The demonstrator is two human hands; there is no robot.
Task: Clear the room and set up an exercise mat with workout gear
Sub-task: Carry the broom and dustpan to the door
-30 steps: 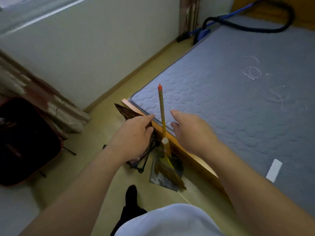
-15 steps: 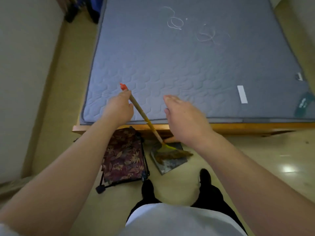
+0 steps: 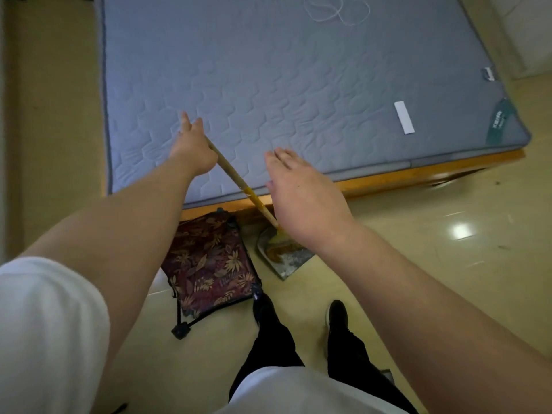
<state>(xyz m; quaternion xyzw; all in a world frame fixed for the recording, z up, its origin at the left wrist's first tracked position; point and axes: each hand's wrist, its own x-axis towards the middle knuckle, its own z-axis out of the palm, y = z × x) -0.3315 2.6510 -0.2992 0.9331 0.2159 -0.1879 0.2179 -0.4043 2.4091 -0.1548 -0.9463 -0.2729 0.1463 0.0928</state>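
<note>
Grey mattress (image 3: 298,85) holds white cord (image 3: 337,10), white strip (image 3: 404,117); floor (image 3: 448,264) holds stool (image 3: 209,261), dustpan (image 3: 283,261)

Only one view, worn on the head, so shared no ground with any other. Looked forward and steeply down from standing height, through a wide-angle lens. Sat close to the body: took in a white sleeve (image 3: 44,324) at lower left, a white shirt hem (image 3: 298,389) along the bottom edge, and both forearms rising from the lower corners to the left hand (image 3: 194,150) left of centre and the right hand (image 3: 301,192) at centre. Caught the shoes (image 3: 337,315) almost straight beneath, at lower centre. Faced a bed across its wooden edge (image 3: 418,174), with the grey mattress (image 3: 298,70) filling the upper half and tan floor (image 3: 448,279) down the left strip and across the lower right.
</note>
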